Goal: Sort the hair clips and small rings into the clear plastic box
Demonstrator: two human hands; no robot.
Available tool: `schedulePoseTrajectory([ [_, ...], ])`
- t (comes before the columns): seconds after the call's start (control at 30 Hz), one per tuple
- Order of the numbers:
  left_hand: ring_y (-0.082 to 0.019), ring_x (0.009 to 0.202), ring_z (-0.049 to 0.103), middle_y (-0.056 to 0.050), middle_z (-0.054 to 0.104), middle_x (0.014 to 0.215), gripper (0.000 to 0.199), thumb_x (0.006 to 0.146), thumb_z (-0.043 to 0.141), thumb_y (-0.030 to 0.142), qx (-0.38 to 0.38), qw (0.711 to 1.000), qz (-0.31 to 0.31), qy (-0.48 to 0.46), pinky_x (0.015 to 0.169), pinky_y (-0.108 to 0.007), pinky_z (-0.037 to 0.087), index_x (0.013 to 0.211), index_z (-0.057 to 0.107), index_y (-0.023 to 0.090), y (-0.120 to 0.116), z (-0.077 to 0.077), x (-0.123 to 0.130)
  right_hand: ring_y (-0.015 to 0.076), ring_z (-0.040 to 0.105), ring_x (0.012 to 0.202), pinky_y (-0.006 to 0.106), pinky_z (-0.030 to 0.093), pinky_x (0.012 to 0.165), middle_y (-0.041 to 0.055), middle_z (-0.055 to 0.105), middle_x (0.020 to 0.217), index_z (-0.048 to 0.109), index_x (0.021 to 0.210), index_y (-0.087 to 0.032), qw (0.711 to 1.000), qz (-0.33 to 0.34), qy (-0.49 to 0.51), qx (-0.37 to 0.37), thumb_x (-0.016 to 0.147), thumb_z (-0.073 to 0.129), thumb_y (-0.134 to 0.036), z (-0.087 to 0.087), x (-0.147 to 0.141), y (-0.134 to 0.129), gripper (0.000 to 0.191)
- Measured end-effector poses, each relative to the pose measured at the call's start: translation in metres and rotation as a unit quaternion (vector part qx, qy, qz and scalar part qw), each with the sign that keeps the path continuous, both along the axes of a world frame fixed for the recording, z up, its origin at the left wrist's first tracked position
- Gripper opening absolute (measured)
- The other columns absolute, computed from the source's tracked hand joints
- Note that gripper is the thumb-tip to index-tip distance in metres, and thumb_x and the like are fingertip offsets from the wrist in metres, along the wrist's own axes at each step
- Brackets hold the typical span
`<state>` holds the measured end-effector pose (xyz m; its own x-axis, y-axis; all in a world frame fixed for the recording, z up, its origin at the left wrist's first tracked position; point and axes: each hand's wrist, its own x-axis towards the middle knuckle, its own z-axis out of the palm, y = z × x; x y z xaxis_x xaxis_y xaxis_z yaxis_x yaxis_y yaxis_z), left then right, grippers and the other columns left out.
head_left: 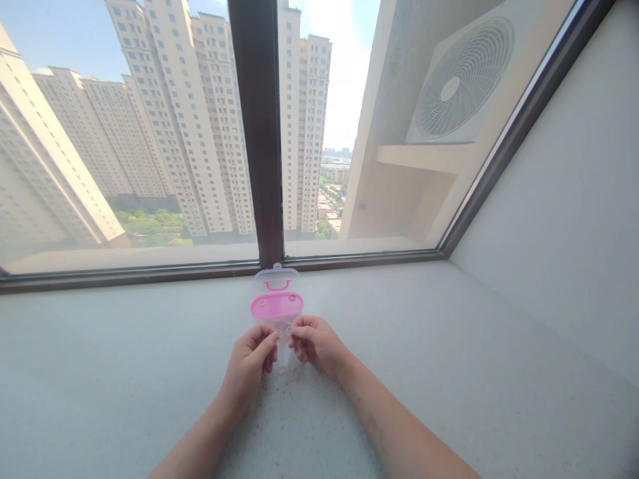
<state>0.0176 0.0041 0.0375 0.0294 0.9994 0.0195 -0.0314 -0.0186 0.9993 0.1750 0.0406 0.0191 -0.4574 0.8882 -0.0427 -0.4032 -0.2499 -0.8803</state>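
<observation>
A clear plastic box with a pink inner lid (277,306) stands on the pale speckled sill, its clear outer lid (273,275) with a pink handle raised behind. Two small rings lie on the pink lid, one at each end. Just in front of the box, my left hand (254,354) pinches a small ring (279,332) between thumb and finger. Close to its right, my right hand (314,342) pinches another small ring (289,330). Below the hands, small pale pink loops (295,373) show on the sill; their details are blurred.
The white speckled sill (424,372) stretches around both arms. Behind the box runs a dark window frame (269,256), with glass on both sides of its upright. A white wall (564,219) rises at the right.
</observation>
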Motion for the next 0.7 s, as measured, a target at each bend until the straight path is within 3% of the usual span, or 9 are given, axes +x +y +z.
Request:
schedulePoseTrajectory([
  [0.7, -0.007, 0.041, 0.040, 0.005, 0.051, 0.049, 0.025, 0.078, 0.062, 0.040, -0.001, 1.000, -0.005, 0.002, 0.041, -0.018, 0.029, 0.070, 0.054, 0.017, 0.0002, -0.0020, 0.0004, 0.0068, 0.048, 0.040, 0.019, 0.030, 0.038, 0.0006, 0.063, 0.062, 0.054, 0.072, -0.015, 1.000, 0.007, 0.004, 0.002, 0.072, 0.067, -0.028, -0.0006, 0.0009, 0.0001, 0.018],
])
